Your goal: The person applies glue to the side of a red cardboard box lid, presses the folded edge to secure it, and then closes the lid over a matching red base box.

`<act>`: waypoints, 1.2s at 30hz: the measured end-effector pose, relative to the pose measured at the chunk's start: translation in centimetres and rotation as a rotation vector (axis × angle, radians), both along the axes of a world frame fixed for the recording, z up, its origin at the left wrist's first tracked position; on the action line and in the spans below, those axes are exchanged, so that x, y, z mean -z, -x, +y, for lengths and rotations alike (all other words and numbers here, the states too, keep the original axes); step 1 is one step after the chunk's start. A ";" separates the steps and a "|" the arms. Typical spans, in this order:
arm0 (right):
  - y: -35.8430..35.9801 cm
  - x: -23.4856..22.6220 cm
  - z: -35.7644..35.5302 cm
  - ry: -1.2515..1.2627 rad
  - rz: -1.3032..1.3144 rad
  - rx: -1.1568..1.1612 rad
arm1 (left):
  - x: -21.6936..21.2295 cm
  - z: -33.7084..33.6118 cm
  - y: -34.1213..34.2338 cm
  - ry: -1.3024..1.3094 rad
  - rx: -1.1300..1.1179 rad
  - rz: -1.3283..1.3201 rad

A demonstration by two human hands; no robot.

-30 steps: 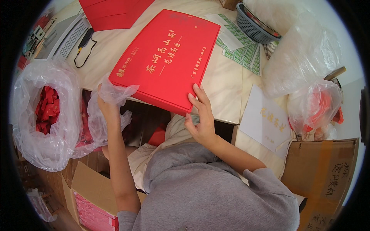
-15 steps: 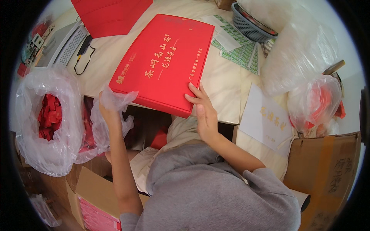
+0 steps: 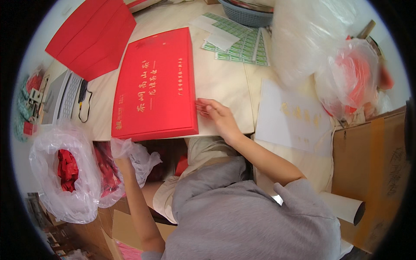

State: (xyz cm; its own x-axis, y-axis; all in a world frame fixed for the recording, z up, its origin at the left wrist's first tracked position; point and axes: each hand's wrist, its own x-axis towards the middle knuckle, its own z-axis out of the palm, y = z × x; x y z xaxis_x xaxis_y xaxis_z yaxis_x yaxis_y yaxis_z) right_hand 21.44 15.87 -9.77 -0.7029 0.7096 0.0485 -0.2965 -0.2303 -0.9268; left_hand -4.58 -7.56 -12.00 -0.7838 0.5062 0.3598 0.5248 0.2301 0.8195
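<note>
A flat red gift box (image 3: pixel 154 86) with gold lettering lies on the marble-patterned table, its near edge at the table's front edge. My right hand (image 3: pixel 221 121) is beside the box's right side, fingers loosely stretched and their tips at or near its wall; contact is unclear. Below the box's near left corner, my left hand (image 3: pixel 123 161) is closed on the clear plastic bag (image 3: pixel 145 160), whose gathered film covers most of the fingers. Red packets (image 3: pixel 108 173) show inside this bag.
Another clear bag (image 3: pixel 82 203) of red packets stands at the left. A red paper bag (image 3: pixel 93 39), laptop (image 3: pixel 65 97), green label sheets (image 3: pixel 242 47) and blue-grey basket (image 3: pixel 247 15) are farther back. At right are a white bag (image 3: pixel 281 117) and cardboard box (image 3: pixel 368 173).
The red box has turned straighter and rests flatter on the table. My right hand has come off its near right corner to its side. The whole view has shifted.
</note>
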 end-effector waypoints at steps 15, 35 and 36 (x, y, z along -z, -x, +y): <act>2.4 -7.3 -4.2 -0.671 -0.012 -0.024 | -12.2 4.4 0.9 -0.590 -0.101 -0.495; 5.9 -14.8 -6.4 -0.979 0.226 0.103 | -19.7 2.6 5.0 -0.525 -0.064 -0.442; 5.9 -14.8 -6.3 -0.984 0.226 0.107 | -19.9 2.8 4.8 -0.502 -0.077 -0.423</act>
